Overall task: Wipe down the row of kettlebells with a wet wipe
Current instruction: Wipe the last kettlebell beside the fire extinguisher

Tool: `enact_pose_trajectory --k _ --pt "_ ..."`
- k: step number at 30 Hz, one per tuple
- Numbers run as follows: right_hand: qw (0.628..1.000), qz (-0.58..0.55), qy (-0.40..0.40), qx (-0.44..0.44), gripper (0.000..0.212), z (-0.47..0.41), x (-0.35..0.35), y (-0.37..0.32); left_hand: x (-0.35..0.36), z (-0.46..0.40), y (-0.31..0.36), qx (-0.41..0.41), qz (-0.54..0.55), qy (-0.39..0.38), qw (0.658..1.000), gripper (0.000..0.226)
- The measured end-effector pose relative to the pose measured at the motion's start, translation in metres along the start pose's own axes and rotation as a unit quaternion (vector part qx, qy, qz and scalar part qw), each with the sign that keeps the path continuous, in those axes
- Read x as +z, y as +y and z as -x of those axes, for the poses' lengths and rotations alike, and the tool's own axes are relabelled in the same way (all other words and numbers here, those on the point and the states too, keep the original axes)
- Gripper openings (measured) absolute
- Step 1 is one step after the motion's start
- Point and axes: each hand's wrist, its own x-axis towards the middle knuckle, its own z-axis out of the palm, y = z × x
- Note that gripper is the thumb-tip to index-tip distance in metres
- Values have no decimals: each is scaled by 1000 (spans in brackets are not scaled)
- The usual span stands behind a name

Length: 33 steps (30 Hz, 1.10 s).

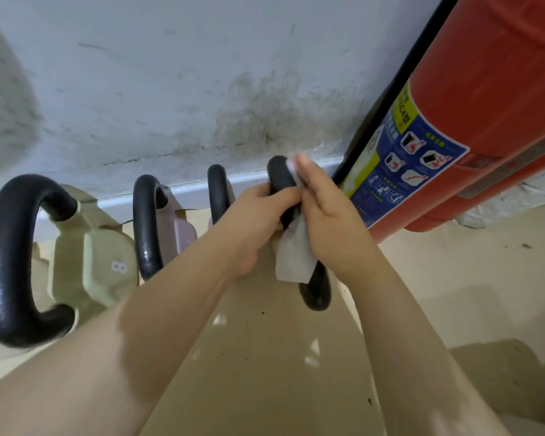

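Black handles are being shown on four kettlebells lined up on the floor (453, 278) along a scuffed white wall (170, 73). The handle of the rightmost kettlebell (317, 291) is being gripped by the left hand (258, 221), fingers curled round it. A grey wet wipe (293, 259) is being pressed against the same handle by the right hand (331, 215), fingers closed over the wipe. A red fire extinguisher (485, 89) is being seen just beside it, at right.
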Motion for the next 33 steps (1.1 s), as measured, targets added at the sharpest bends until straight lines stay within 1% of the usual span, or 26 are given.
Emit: enact_pose_trajectory --k 1,2,4,8,10,12,15,16,18,20,21,23,24,25,28,31,33 --pt "999 -35 -39 -5 42 -7 3 -3 -5 5 -5 2 1 -8 1000 25" --pt "996 -45 -71 -16 39 -12 6 -5 -10 11 -9 8 -2 -14 1000 25" --pt "995 -14 -100 -18 34 -22 11 -3 -19 21 -17 21 -2 -24 999 23" --pt "993 67 -92 22 31 -31 12 7 -37 37 -28 22 27 -66 997 33" --pt "989 101 -107 28 31 -34 17 6 -41 39 -31 26 33 -75 996 32" --pt "989 72 -126 19 34 -29 26 1 -42 41 -32 35 42 -82 995 28" --pt "987 55 -142 -52 38 -23 30 -3 -40 43 -33 37 54 -85 994 27" --pt "986 53 -146 -55 37 -25 28 -3 -39 42 -33 37 53 -86 994 28" --pt "990 42 -137 -14 34 -33 26 -4 -37 41 -31 39 40 -92 994 28" --pt "990 36 -133 31 38 -40 21 -9 -33 39 -28 44 24 -99 994 27" --pt "988 39 -146 16 40 -40 19 -13 -30 38 -25 46 22 -99 994 27" --pt "981 62 -176 -56 35 -37 17 -17 -26 32 -21 52 24 -97 994 27" --pt "978 79 -176 -83 32 -36 16 -16 -24 28 -19 55 31 -100 993 27" --pt "979 83 -164 -87 29 -36 14 -15 -23 24 -17 56 43 -104 992 27" --pt "992 49 -104 -46 25 -45 9 -9 -19 8 -11 58 60 -99 992 28" --pt "994 41 -102 -14 28 -45 4 -10 -11 -4 -6 63 91 -106 988 18" --pt "994 44 -105 5 31 -48 -1 -13 -2 -12 -3 66 114 -98 986 18"
